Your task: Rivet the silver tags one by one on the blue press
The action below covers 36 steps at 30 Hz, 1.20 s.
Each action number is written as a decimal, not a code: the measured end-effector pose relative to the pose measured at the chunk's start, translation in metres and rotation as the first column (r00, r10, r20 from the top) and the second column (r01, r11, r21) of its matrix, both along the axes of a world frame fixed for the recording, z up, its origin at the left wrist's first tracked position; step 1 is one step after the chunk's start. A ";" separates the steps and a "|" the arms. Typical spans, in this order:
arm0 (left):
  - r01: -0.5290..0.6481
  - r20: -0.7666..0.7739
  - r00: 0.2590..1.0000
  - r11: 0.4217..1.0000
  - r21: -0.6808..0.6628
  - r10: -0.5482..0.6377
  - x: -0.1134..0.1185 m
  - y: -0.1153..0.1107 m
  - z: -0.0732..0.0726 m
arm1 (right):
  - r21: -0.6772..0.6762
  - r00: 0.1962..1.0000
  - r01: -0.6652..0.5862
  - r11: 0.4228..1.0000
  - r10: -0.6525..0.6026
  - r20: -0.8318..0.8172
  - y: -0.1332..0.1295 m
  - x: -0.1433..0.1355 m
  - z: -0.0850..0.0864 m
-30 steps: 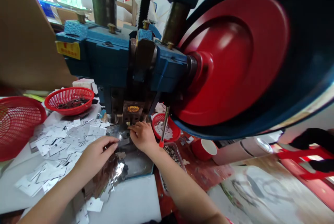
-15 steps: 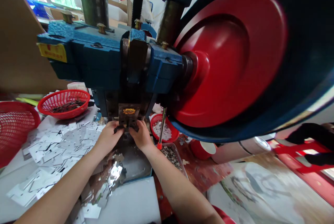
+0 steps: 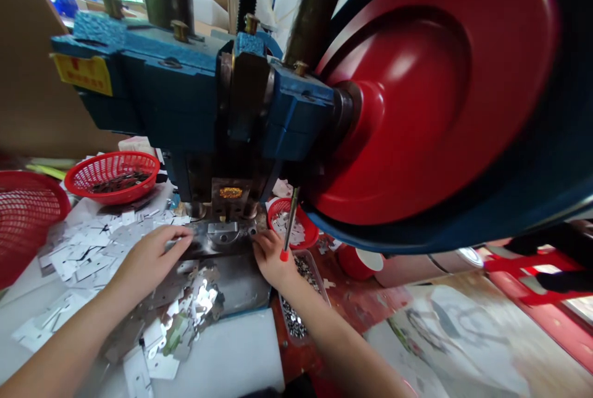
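Note:
In front of me, the blue press (image 3: 185, 95) stands over a metal die (image 3: 227, 234); a small shiny flat piece (image 3: 222, 227) shows on top of it. My left hand (image 3: 155, 256) is at the die's left end, thumb and forefinger slightly apart, with nothing visible between them. At the die's right end, my right hand (image 3: 273, 256) has its fingers curled together; whatever they hold, if anything, is hidden. Below the die, shiny cut metal pieces (image 3: 204, 299) lie heaped on a metal plate (image 3: 241, 280). Flat pale metal blanks (image 3: 88, 249) are piled to the left of my left hand.
Two red baskets (image 3: 113, 178) (image 3: 28, 219) stand at left, and another red basket (image 3: 299, 222) behind my right hand. A clear tray (image 3: 291, 317) of small metal bits lies under my right forearm. A red-handled rod (image 3: 291, 225) rises nearby. The large red wheel (image 3: 426, 89) fills the upper right.
Both hands have come away from under the press to either side, the left one leftward, the right one rightward. The die and the flat piece on it now show.

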State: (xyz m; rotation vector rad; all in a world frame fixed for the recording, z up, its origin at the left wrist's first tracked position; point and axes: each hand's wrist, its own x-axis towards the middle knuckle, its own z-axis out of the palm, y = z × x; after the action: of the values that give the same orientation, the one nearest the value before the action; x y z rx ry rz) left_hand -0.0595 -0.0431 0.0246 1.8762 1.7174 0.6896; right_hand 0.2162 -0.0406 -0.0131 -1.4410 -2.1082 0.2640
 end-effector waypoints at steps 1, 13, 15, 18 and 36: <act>0.018 -0.041 0.999 0.999 -0.027 -0.019 -0.007 -0.008 -0.001 | 0.002 0.997 -0.013 1.000 0.013 0.076 -0.004 0.000 -0.001; 0.139 -0.306 0.941 0.990 -0.039 -0.144 -0.033 -0.064 -0.027 | -0.015 0.994 -0.009 1.000 0.011 0.110 -0.014 -0.006 0.000; 0.130 -0.327 0.936 0.991 -0.034 -0.134 -0.032 -0.064 -0.028 | -0.018 0.995 0.002 1.000 0.000 0.100 -0.014 -0.006 -0.002; 0.132 -0.318 0.939 0.991 -0.030 -0.135 -0.030 -0.063 -0.027 | -0.019 0.997 0.014 1.000 -0.012 0.076 -0.013 -0.004 -0.006; -0.056 0.028 0.998 0.993 -0.101 0.059 0.001 -0.050 0.004 | -0.216 0.956 0.054 0.975 -0.112 -0.270 0.043 -0.072 0.028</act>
State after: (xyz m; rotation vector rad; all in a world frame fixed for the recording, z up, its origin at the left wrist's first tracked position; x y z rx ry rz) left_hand -0.0581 -0.0935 0.0290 1.7456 1.7591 0.6396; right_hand 0.1443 0.0024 0.0154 -1.5057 -1.8277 0.6322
